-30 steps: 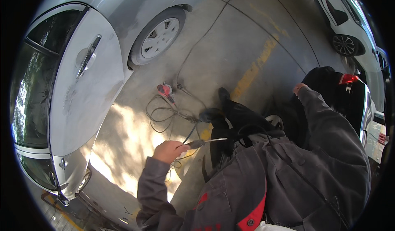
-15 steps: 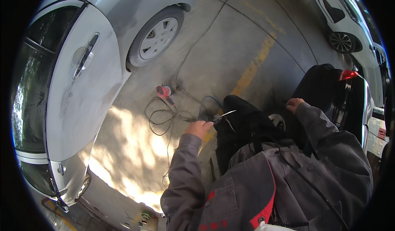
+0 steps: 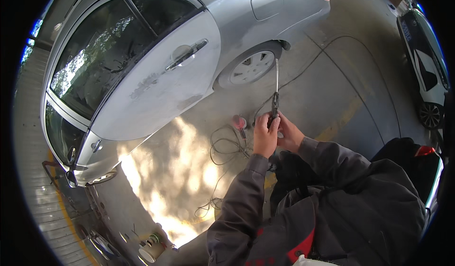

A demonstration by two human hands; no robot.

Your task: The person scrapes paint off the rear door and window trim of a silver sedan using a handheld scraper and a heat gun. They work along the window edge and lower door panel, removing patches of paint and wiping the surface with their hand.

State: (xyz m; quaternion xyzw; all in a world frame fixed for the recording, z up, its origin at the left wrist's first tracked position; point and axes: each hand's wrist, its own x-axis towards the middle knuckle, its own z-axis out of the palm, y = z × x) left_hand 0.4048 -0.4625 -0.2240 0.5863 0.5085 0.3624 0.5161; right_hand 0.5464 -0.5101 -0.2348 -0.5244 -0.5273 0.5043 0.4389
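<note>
An air blow gun (image 3: 275, 104) with a dark body and a long, thin silver nozzle points up and away in front of me. My left hand (image 3: 265, 136) is wrapped round its handle. Against it, my right hand (image 3: 290, 132) closes on the same handle from the right, fingers partly hidden. Beyond the nozzle tip stands a silver car with its rear wheel (image 3: 251, 68) nearest the tip. The car's rear door (image 3: 166, 83) carries a whitish, dull patch with greyer smudges.
A red sander-like tool (image 3: 239, 122) lies on the floor with its coiled cable (image 3: 222, 145). A dark hose (image 3: 327, 53) runs across the floor. A white car (image 3: 422, 72) stands far right, a dark vehicle part with a red lamp (image 3: 425, 151) nearer. A pale bucket (image 3: 151, 252) stands lower left.
My right hand has come from the far right to join the left on the blow gun. The gun has risen and now points away. My view has shifted toward the silver car.
</note>
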